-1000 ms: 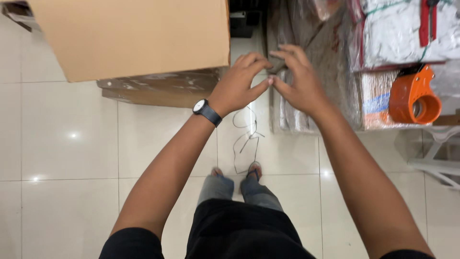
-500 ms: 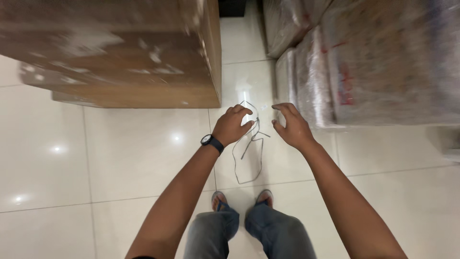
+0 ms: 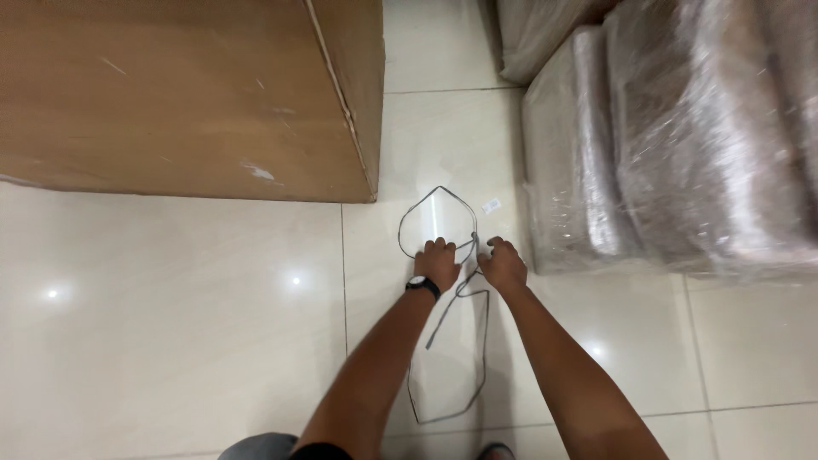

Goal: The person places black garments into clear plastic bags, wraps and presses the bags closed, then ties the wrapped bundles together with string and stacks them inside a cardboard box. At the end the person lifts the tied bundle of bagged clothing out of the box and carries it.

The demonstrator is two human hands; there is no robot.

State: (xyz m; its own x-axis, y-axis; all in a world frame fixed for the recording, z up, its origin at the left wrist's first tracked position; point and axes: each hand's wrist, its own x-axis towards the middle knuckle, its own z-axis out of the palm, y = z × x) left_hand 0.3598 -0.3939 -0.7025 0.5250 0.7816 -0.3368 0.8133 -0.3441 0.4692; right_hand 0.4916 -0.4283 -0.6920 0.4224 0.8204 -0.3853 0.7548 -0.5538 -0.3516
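A thin grey strap (image 3: 417, 213) lies in loops on the white tiled floor, one loop ahead of my hands and another running back between my arms. My left hand (image 3: 438, 261), with a black watch on its wrist, is down on the strap with its fingers curled. Close beside it, my right hand (image 3: 503, 264) pinches the strap where the two loops meet.
A large brown cardboard box (image 3: 187, 102) stands on the floor at the upper left. Bundles wrapped in clear plastic film (image 3: 665, 145) are stacked along the right. A small white scrap (image 3: 492, 205) lies near the bundles. Pale tiled floor (image 3: 170, 324) stretches to the left.
Both hands have dropped from chest height down to the floor. The view has tilted down and moved away from the shelf with the orange tape dispenser. The strap now lies on the tiles.
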